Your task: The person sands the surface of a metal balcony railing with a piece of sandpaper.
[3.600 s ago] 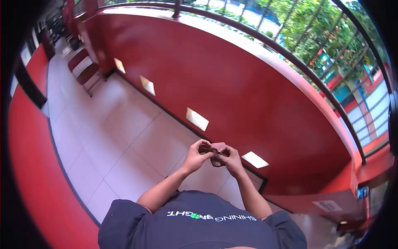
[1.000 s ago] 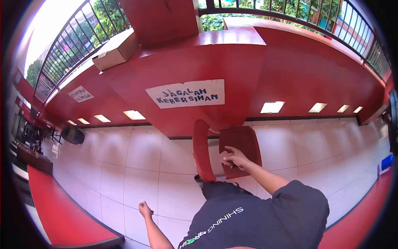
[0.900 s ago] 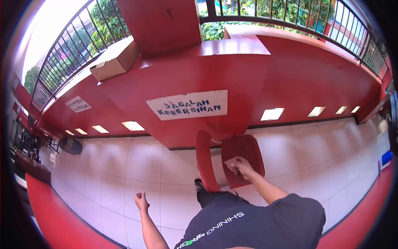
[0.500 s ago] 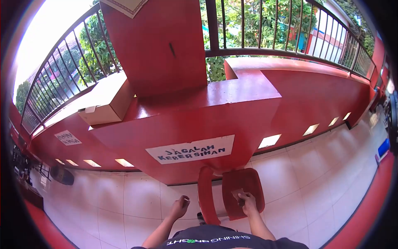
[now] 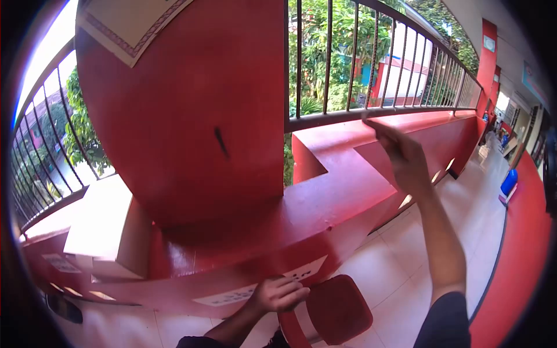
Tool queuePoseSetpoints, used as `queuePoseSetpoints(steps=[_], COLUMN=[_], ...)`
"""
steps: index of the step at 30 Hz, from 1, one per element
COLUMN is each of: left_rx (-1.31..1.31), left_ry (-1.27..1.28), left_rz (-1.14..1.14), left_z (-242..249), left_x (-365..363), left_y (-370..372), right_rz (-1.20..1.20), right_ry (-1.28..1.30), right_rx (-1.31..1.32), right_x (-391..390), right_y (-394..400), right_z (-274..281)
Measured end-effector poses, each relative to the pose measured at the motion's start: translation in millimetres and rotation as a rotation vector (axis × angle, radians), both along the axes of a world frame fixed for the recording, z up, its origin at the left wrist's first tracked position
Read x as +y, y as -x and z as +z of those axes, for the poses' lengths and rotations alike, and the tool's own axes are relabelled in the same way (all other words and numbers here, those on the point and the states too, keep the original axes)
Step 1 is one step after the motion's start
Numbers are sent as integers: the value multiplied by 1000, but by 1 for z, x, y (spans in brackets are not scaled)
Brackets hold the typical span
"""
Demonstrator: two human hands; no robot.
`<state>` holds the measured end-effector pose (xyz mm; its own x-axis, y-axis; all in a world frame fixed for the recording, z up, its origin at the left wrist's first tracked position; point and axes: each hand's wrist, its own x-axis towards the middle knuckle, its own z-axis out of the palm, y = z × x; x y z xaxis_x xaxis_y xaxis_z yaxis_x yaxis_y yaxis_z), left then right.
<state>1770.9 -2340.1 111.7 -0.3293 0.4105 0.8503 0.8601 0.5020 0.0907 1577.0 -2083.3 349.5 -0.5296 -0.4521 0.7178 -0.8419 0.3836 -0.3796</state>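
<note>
My right hand (image 5: 403,159) is raised at the right, in front of the red ledge (image 5: 348,168) and below the railing. Its fingers are pressed together and point up and left; what they hold, if anything, is too blurred to name. Lower down, my left hand (image 5: 281,294) is half curled, its fingers together and pointing right. It overlaps the white lettered sign (image 5: 232,297) on the red wall and is beside the red chair (image 5: 339,310). Whether anything small sits in its fingers is hidden.
A cardboard box (image 5: 107,226) stands on the ledge at the left. A red pillar (image 5: 203,116) with a framed paper (image 5: 127,35) rises ahead. Dark railings (image 5: 383,111) run along both sides. A blue object (image 5: 509,181) is at the far right.
My right hand has risen from over the chair seat to ledge height; the flat brown piece it held is no longer distinct. My left hand has shifted slightly right. The view has tilted up, nearer the pillar.
</note>
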Motion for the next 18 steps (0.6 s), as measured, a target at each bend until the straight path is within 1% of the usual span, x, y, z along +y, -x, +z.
queuePoseSetpoints(steps=[1, 3, 5, 6, 7, 8, 9, 10, 11, 12, 13, 15, 17, 18], left_rx=[6, 41, 14, -16, -36, 38, 118, 166, 152, 133, 117, 86, 41, 27], left_ry=[6, -34, -41, -55, -50, -3, 46, 23, 32, 51, 75, 120, 161, 163], left_rz=[-23, -134, -148, -143, -166, -215, -263, -268, -286, -286, -282, -270, -255, -255], left_z=[-3, -11, -12, -14, -21, -29, -34, -40, -41, -41, -39, -34, -31, -29], left_x=[-4, -9, -12, -14, -18, -23, -27, -24, -24, -23, -23, -23, -25, -27], left_y=[10, 26, 36, 38, 41, 46, 52, 54, 57, 58, 59, 60, 53, 49], right_rz=[7, 110, 80, -44, -90, -14, 21, -176, -349, -220, -146, -159, 232, 147], right_ry=[-63, -164, -319, -465, -569, -349, -266, -376, -482, -514, -277, -786, -960, -978], right_rx=[188, 711, 889, 928, 1260, 1529, 1837, 1733, 1199, 1409, 1350, 1220, 1109, 1385], right_x=[-33, -96, -147, -166, -182, -205, -211, -212, -225, -229, -233, -230, -230, -235], right_y=[29, 100, 143, 158, 183, 213, 216, 219, 211, 214, 221, 218, 230, 239], right_z=[37, 99, 141, 155, 171, 189, 210, 220, 223, 235, 220, 188, 155, 159])
